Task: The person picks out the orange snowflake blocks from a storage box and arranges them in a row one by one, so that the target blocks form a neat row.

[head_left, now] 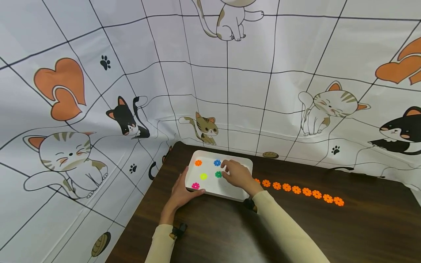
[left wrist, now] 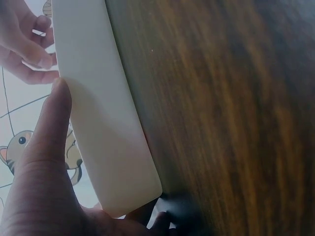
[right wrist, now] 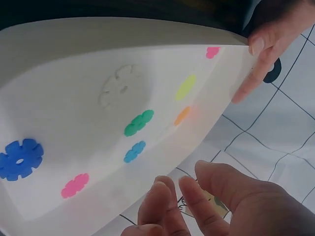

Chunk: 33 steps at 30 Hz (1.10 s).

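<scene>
A white tray (head_left: 227, 188) stands on the table, holding flower-shaped plastic discs of several colours. My left hand (head_left: 180, 191) grips the tray's near left corner, thumb along the front wall and fingers along the left side. Above the tray is my right hand (head_left: 237, 174), fingers loosely bent, nothing between them. Near its fingertips in the head view lie a blue disc (head_left: 217, 163) and a green disc (head_left: 218, 174). Farther left are an orange disc (head_left: 198, 163), a yellow disc (head_left: 203, 176) and a pink disc (head_left: 195, 186). The right wrist view also shows a white disc (right wrist: 120, 86) and a dark blue disc (right wrist: 20, 160).
Right of the tray, a line of orange flower discs (head_left: 296, 189) runs across the dark wooden table (head_left: 210, 226). A white sheet (head_left: 243, 84) printed with cats and grid lines hangs behind the table and on its left.
</scene>
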Available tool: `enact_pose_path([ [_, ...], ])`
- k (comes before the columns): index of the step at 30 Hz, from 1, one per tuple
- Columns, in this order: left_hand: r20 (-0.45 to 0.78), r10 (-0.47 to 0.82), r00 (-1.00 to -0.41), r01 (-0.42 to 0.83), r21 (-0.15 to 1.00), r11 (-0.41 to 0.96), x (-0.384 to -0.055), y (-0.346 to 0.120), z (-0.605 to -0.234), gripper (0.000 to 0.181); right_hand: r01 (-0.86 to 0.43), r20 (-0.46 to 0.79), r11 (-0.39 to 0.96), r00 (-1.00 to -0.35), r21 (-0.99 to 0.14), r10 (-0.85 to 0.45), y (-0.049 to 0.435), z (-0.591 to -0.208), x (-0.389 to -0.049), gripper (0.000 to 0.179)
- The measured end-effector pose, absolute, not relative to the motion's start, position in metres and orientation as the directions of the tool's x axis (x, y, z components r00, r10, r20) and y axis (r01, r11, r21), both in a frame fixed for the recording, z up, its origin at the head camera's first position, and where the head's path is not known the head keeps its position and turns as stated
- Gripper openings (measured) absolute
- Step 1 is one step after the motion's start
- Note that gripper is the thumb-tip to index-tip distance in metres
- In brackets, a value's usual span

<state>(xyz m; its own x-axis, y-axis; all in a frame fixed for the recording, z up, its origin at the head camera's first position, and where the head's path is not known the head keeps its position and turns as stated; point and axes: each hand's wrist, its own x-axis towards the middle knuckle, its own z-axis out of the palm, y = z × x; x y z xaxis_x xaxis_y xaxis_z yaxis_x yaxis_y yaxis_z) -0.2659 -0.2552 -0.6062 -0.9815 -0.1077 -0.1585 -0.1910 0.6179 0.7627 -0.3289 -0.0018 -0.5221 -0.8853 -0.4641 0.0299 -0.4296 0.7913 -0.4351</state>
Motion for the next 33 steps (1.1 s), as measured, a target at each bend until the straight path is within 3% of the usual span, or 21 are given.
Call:
enact_pose_path([
  [33,-0.119,-0.09,-0.989,-0.149,0.787,0.599,-0.262,-0.256,-0.605,0.123,-0.469,-0.048,0.783,-0.846,-0.41,-0.531,-0.055,-0.54,-0.358,0.022],
])
